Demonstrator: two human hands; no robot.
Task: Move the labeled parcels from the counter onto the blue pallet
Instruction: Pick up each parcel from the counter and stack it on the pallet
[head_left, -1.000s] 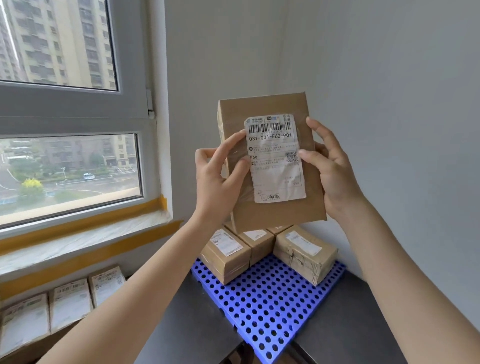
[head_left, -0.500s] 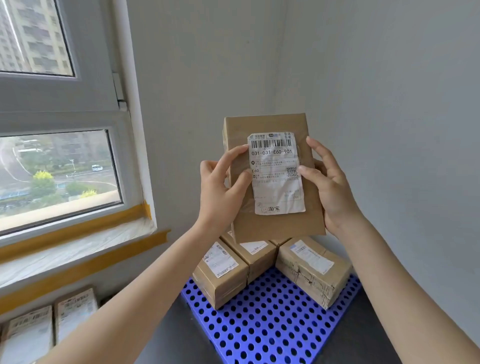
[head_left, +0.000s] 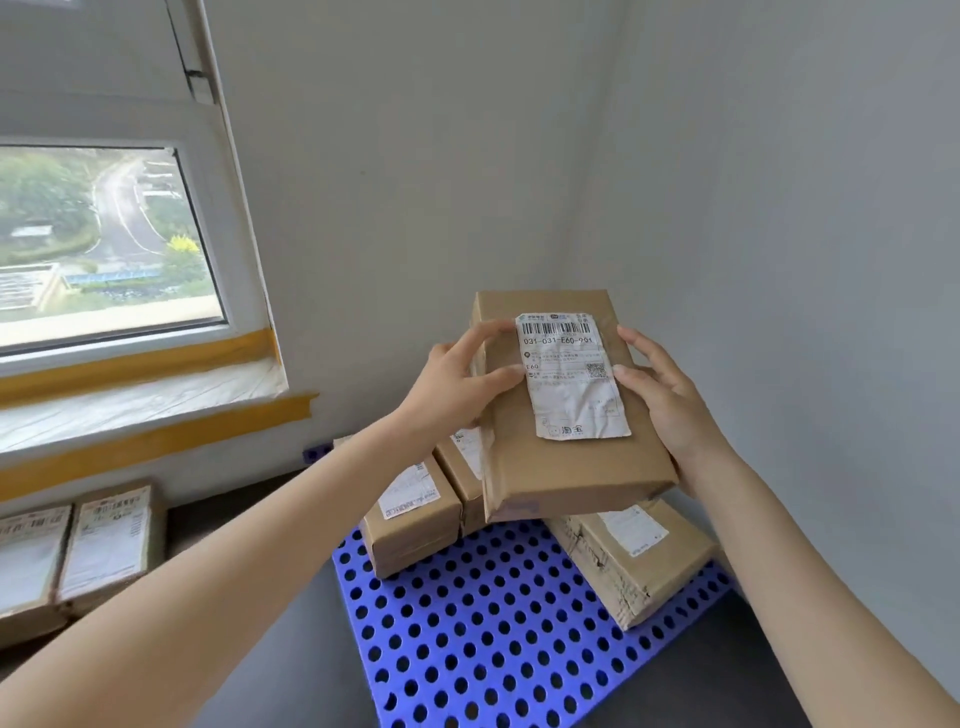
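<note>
A flat brown cardboard parcel with a white barcode label (head_left: 569, 400) is held in the air above the far part of the blue perforated plastic pallet (head_left: 488, 623), its label facing up. The left hand (head_left: 452, 384) grips its left edge, fingers curled onto the top face; the right hand (head_left: 660, 400) clasps its right edge. Below it, three labeled brown parcels lie on the pallet: one at left (head_left: 410, 514), one behind (head_left: 465, 462), one at right (head_left: 628, 556). More labeled parcels (head_left: 72, 545) sit on the dark counter (head_left: 244, 545) under the window (head_left: 98, 239).
</note>
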